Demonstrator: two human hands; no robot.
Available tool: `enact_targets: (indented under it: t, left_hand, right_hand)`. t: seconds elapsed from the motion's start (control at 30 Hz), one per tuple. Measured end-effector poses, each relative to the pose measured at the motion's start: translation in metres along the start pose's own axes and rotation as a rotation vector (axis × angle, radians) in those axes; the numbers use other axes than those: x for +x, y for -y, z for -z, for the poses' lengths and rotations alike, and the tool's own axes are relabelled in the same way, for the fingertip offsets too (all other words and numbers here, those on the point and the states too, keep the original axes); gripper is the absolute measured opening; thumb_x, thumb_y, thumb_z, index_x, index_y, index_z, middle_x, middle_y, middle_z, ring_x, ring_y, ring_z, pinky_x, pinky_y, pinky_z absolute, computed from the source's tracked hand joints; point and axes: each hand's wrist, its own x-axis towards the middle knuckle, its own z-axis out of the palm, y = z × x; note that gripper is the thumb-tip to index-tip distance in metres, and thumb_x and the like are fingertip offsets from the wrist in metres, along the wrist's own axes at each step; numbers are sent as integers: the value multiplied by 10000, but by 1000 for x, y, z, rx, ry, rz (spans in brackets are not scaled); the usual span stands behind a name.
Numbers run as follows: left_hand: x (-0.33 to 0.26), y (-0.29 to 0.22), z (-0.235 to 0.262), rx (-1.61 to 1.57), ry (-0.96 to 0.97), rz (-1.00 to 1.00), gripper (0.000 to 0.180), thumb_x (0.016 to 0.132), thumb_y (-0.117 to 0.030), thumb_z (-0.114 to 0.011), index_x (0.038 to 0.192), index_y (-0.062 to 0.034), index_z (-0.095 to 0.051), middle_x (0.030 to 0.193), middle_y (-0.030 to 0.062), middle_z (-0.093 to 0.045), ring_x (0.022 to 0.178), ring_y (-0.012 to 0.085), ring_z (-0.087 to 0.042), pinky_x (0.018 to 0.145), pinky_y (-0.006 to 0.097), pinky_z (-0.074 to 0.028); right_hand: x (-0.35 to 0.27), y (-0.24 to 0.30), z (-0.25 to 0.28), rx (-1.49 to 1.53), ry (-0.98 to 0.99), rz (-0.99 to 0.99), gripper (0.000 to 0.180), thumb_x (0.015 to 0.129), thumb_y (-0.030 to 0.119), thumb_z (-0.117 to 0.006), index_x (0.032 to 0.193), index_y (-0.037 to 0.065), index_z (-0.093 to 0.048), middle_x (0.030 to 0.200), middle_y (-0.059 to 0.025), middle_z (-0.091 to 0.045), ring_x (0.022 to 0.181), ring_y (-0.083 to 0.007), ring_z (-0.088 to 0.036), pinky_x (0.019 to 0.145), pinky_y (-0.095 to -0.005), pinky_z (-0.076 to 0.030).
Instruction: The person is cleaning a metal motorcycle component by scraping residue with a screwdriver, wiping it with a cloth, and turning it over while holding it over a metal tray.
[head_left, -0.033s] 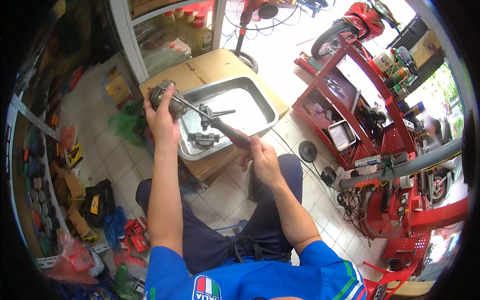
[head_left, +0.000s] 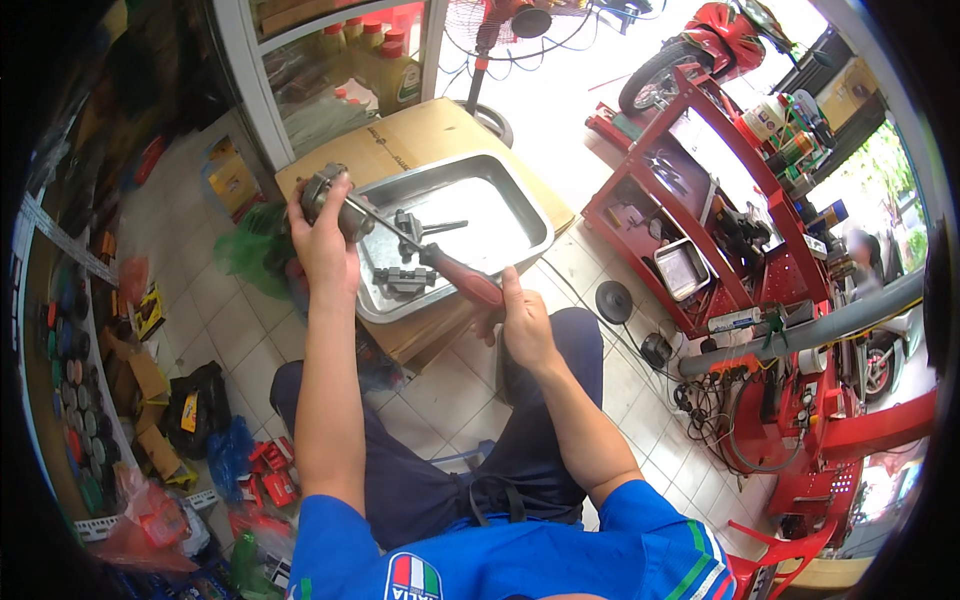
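My left hand (head_left: pixel 326 240) is closed around a grey metal machine part (head_left: pixel 318 190), rounded and tilted, above the tray's left side. From that part the shaft of a screwdriver (head_left: pixel 466 281) slants down to a dark red and black handle. My right hand (head_left: pixel 527 322) is at the handle's end, with thumb and fingers around it; the fingers are partly hidden. The shaft's tip is hard to make out against the part. Below lies a shallow metal tray (head_left: pixel 543 205) holding a small metal piece with a rod (head_left: pixel 410 228) and a dark blocky metal part (head_left: pixel 404 280).
The tray rests on a cardboard box (head_left: pixel 440 122). A glass cabinet (head_left: pixel 345 65) with bottles stands behind. To the right are a red metal rack (head_left: pixel 625 175), a round black disc (head_left: pixel 614 302) and cables. Packages and bags, including a blue one (head_left: pixel 231 452), lie at left.
My right hand's grip on the screwdriver has loosened, with the thumb raised, and the handle has turned to show more of its red side. My left hand and the metal part stay nearly still.
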Motion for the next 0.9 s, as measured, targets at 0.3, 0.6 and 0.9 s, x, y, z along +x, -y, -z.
enact_targets:
  t: [0.3,0.6,0.9]
  left_hand:
    - [0,-3,-1,-6,-40,42,595,880,-10,-744,1370,-65,-410,1136,129,-610,986,273,-672,816,431,-598]
    - [-6,2,-6,16,-26,50,562,885,-30,-745,1342,-57,-421,1110,113,-617,989,251,-672,814,426,-602]
    - [0,-8,-1,-14,-49,43,586,872,-30,-759,1345,-40,-413,1107,116,-617,984,233,-668,814,409,-602]
  right_hand:
    - [3,0,-19,-49,-202,281,421,1086,334,-483,1245,-28,-630,951,-82,-695,795,-87,-610,655,-269,-512]
    - [0,4,2,-48,-53,-112,654,1094,483,-373,956,-43,-737,748,-75,-654,620,-110,-579,594,-282,-500]
    - [2,3,-10,-49,-113,303,367,1030,215,-615,1267,-32,-485,818,-90,-661,744,-132,-636,687,-281,-517]
